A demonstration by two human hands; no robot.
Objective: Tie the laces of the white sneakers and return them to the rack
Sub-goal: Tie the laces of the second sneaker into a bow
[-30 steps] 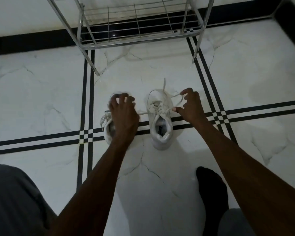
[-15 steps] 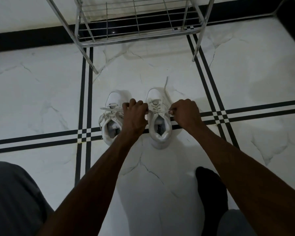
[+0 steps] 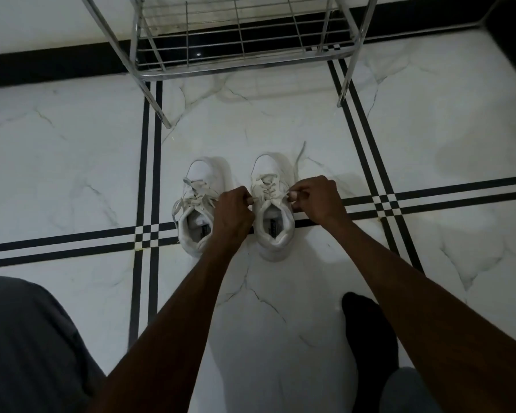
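Two white sneakers stand side by side on the marble floor, toes pointing away from me. The left sneaker [image 3: 201, 204] has a tied bow of laces. My left hand [image 3: 234, 213] pinches a lace end at the left side of the right sneaker [image 3: 273, 210]. On that shoe's right side, my right hand [image 3: 318, 201] pinches the other lace end. One loose lace strand [image 3: 299, 158] trails past the toe. The metal shoe rack [image 3: 242, 46] stands beyond the shoes.
The rack's two front legs [image 3: 347, 84] reach the floor on either side, ahead of the sneakers. My foot in a black sock [image 3: 370, 338] rests at the lower right, my grey-clad knee [image 3: 27, 347] at the lower left. A black skirting runs along the wall.
Both hands have come in from pulling the laces wide apart to pinching them close against the right sneaker. The left sneaker, covered before by my left hand, now shows.
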